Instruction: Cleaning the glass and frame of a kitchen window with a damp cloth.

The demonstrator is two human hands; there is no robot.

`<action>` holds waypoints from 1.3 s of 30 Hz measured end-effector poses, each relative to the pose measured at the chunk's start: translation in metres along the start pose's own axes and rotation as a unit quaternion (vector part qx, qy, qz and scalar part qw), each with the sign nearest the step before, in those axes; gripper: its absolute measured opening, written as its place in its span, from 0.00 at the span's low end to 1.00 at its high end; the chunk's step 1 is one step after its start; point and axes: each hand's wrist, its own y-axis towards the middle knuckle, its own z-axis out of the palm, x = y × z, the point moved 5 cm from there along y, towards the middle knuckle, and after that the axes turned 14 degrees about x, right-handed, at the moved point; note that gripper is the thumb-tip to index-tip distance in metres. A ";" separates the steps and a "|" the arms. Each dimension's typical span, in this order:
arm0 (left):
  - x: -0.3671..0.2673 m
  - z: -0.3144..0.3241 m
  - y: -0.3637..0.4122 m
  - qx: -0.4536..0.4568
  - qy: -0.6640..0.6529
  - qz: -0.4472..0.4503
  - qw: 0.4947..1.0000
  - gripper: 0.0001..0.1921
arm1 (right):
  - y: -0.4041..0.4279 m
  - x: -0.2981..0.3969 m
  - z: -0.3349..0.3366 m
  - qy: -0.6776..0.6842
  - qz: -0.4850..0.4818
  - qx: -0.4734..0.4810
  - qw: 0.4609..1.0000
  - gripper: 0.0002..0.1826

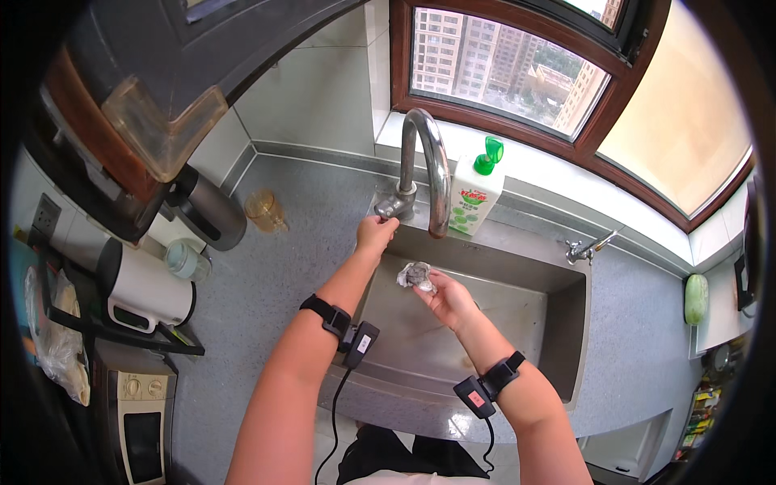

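My left hand (374,236) grips the lever handle of the chrome faucet (407,151) at the back left of the sink. In my right hand (450,298) is a small crumpled, dirty grey-and-white wad (417,276), held over the basin; its material is hard to tell. The stainless steel sink (509,303) lies below both hands. No water stream shows at the spout. Behind the basin stands a white pump bottle with a green top (474,197).
A small tap (585,247) rises at the sink's back right. Leftwards on the grey counter (242,315) are an amber glass (265,210), a dark kettle (209,209), a white kettle (148,285) and a microwave oven (143,424). A green gourd (696,298) lies far right.
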 end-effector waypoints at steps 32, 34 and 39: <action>0.066 0.051 -0.054 0.179 -0.245 -0.139 0.943 0.11 | 0.003 -0.007 -0.048 -0.176 -0.027 -0.202 0.963 0.10; 0.060 0.051 -0.057 0.164 -0.240 -0.139 0.947 0.11 | 0.000 -0.001 -0.061 -0.182 -0.029 -0.214 0.959 0.10; 0.071 0.050 -0.052 0.131 -0.228 -0.149 0.953 0.10 | -0.004 0.003 -0.048 -0.187 -0.036 -0.228 0.955 0.09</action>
